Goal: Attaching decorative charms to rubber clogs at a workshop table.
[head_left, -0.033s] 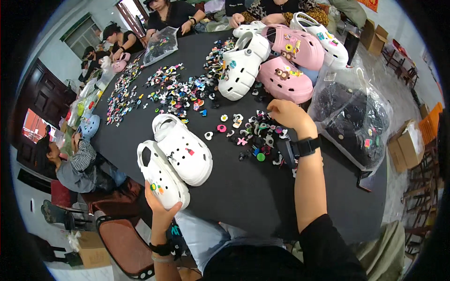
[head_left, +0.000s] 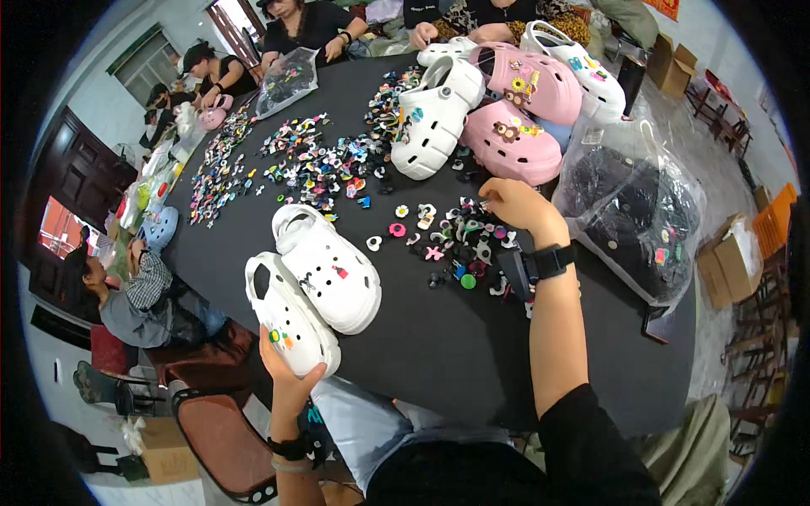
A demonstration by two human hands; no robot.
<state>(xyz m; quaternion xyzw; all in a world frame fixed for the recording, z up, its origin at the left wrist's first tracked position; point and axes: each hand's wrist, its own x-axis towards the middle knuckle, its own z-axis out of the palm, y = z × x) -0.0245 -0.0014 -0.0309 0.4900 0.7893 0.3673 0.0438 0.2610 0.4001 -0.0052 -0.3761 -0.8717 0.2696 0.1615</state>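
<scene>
My left hand (head_left: pixel 289 375) grips the toe of a white clog (head_left: pixel 297 325), its thumb and fingers on either side. Green and orange charms sit on that clog near the fingers. Right beside it lies the other white clog (head_left: pixel 336 278), with a red charm and a dark one on its top. Over a small pile of mixed shoe charms (head_left: pixel 466 240), my right hand (head_left: pixel 519 205) is closed, its fingertips bent together at the pile's far edge. Whatever may be between those fingertips is hidden. A few loose charms, among them a pink ring-like one (head_left: pixel 396 229), lie left of the pile.
Pink clogs (head_left: pixel 513 143) and a large white clog (head_left: pixel 437 118) stand beyond my right hand. A clear plastic bag of dark clogs (head_left: pixel 629 215) lies at the right, a phone (head_left: pixel 658 325) by its corner. Larger charm heaps (head_left: pixel 325 169) spread across the black table (head_left: pixel 422 354). Co-workers sit around.
</scene>
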